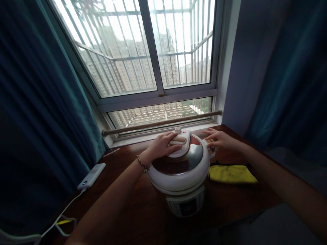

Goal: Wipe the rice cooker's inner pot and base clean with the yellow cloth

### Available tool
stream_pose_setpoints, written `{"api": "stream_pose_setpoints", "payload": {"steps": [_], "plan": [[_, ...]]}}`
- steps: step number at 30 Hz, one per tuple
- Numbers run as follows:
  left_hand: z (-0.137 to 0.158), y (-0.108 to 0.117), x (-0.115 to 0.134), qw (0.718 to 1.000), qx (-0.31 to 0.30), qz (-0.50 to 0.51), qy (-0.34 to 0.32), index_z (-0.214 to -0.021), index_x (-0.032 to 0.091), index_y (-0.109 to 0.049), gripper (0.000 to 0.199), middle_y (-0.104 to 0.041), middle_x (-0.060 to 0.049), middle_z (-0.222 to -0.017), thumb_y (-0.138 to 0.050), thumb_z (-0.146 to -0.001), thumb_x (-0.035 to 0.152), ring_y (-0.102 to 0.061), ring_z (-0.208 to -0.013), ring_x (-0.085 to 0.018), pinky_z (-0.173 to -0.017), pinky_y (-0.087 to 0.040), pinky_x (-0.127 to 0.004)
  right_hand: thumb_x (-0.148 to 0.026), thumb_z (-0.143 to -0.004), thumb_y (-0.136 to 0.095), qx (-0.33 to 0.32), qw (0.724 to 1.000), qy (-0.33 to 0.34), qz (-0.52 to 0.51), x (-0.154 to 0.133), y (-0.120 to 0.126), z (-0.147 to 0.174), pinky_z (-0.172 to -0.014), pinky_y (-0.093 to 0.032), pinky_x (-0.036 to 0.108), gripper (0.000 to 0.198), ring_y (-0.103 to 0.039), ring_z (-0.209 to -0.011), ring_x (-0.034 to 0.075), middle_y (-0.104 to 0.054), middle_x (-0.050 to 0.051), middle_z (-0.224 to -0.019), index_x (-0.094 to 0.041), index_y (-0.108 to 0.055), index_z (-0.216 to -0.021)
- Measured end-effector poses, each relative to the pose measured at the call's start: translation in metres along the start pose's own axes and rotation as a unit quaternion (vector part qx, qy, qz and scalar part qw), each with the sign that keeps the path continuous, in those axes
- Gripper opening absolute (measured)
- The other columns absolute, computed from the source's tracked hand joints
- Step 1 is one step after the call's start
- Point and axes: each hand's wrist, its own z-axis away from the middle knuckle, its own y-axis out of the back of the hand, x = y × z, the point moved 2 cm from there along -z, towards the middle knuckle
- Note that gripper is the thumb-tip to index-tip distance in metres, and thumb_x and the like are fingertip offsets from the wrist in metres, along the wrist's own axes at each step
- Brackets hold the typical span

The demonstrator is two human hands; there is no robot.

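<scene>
A white electric pressure cooker [178, 178] with a glossy dark lid top stands on the brown wooden table. My left hand [163, 144] is on the lid, its thumb and fingers closed around the beige-topped lid handle [179, 139]. Just behind that handle sits a small white valve knob [178, 130]. At the cooker's right side, my right hand [217, 139] has its fingers apart beside the side handle [211, 147]. Some fingertips seem to touch it, though the contact is partly hidden.
Right of the cooker lies a yellow cloth [232, 174] with a dark edge. A white power bank [91, 176] with a white cable [62, 212] rests at the table's left. Behind are a window with a rail [163, 123] and blue curtains [51, 85].
</scene>
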Motion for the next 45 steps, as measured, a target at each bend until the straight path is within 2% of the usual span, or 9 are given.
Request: {"api": "stream_pose_setpoints", "payload": {"steps": [5,19,22,27,31,35,38,42,45], "plan": [[0.000,0.000,0.001,1.000,0.005,-0.005,0.012,-0.115,0.017,-0.054,0.047,-0.061,-0.010,-0.112,-0.052,-0.082,0.052,-0.058,-0.102,-0.023,-0.086,-0.045,-0.033,-0.043,-0.076,-0.063,-0.026,0.999,0.004,0.018,0.001,0.005,-0.005,-0.109,-0.012,0.054,0.033,-0.012,-0.138,0.033,-0.042,0.005,-0.140,-0.024,-0.071,-0.100],[0.002,-0.008,0.016,0.988,0.053,-0.117,0.086,-0.112,0.014,-0.055,0.052,-0.063,-0.011,-0.104,-0.045,-0.084,0.056,-0.060,-0.096,-0.025,-0.081,-0.047,-0.034,-0.042,-0.080,-0.058,0.001,0.999,-0.010,0.051,0.047,-0.012,-0.041,-0.111,-0.011,0.049,0.039,-0.029,-0.134,0.028,-0.046,0.005,-0.137,-0.026,-0.063,-0.115],[0.002,-0.009,0.021,0.979,0.067,-0.158,0.110,-0.112,0.012,-0.055,0.054,-0.065,-0.012,-0.098,-0.044,-0.084,0.057,-0.061,-0.092,-0.025,-0.078,-0.047,-0.034,-0.042,-0.081,-0.057,-0.008,1.000,-0.003,0.023,0.050,-0.014,-0.053,-0.111,-0.012,0.046,0.041,-0.036,-0.130,0.026,-0.046,0.008,-0.137,-0.025,-0.061,-0.117],[0.001,-0.008,0.027,0.972,0.069,-0.186,0.126,-0.109,0.011,-0.057,0.055,-0.065,-0.011,-0.091,-0.042,-0.085,0.057,-0.062,-0.087,-0.024,-0.074,-0.048,-0.033,-0.046,-0.074,-0.063,-0.026,0.995,-0.019,-0.097,0.046,-0.011,-0.061,-0.106,-0.028,0.037,0.050,-0.045,-0.124,0.024,-0.044,0.009,-0.139,-0.021,-0.061,-0.117],[0.002,-0.009,0.028,0.971,0.072,-0.187,0.128,-0.110,0.010,-0.056,0.056,-0.065,-0.012,-0.093,-0.043,-0.084,0.058,-0.062,-0.087,-0.024,-0.074,-0.048,-0.033,-0.046,-0.070,-0.067,-0.034,0.986,-0.041,-0.155,0.039,-0.009,-0.059,-0.107,-0.027,0.037,0.051,-0.046,-0.122,0.025,-0.051,0.007,-0.133,-0.020,-0.064,-0.114],[0.003,-0.012,0.026,0.971,0.084,-0.180,0.131,-0.112,0.009,-0.054,0.058,-0.065,-0.013,-0.095,-0.041,-0.085,0.059,-0.061,-0.090,-0.025,-0.076,-0.048,-0.034,-0.037,-0.063,-0.074,0.056,0.952,-0.100,-0.283,0.045,-0.018,-0.052,-0.106,-0.031,0.038,0.052,-0.050,-0.118,0.023,-0.060,0.005,-0.122,-0.019,-0.065,-0.111],[0.004,-0.013,0.025,0.972,0.090,-0.175,0.131,-0.113,0.009,-0.054,0.058,-0.065,-0.013,-0.098,-0.041,-0.085,0.059,-0.061,-0.090,-0.025,-0.077,-0.048,-0.034,-0.039,-0.070,-0.067,0.150,0.917,-0.159,-0.332,0.058,-0.033,-0.037,-0.103,-0.036,0.041,0.047,-0.052,-0.115,0.024,-0.061,0.009,-0.120,-0.018,-0.062,-0.112],[0.005,-0.013,0.025,0.971,0.097,-0.172,0.133,-0.112,0.009,-0.054,0.059,-0.065,-0.013,-0.099,-0.040,-0.085,0.059,-0.061,-0.089,-0.025,-0.076,-0.048,-0.035,-0.044,-0.082,-0.047,0.173,0.886,-0.208,-0.377,0.066,-0.057,-0.008,-0.089,-0.049,0.045,0.039,-0.063,-0.100,0.027,-0.066,0.016,-0.107,-0.013,-0.063,-0.099],[0.006,-0.013,0.024,0.972,0.097,-0.164,0.134,-0.112,0.009,-0.055,0.059,-0.065,-0.012,-0.097,-0.040,-0.084,0.060,-0.061,-0.089,-0.025,-0.075,-0.048,-0.035,-0.043,-0.084,-0.041,0.161,0.858,-0.208,-0.442,0.056,-0.069,0.006,-0.087,-0.051,0.040,0.037,-0.064,-0.097,0.024,-0.067,0.014,-0.103,-0.015,-0.063,-0.095]]}}
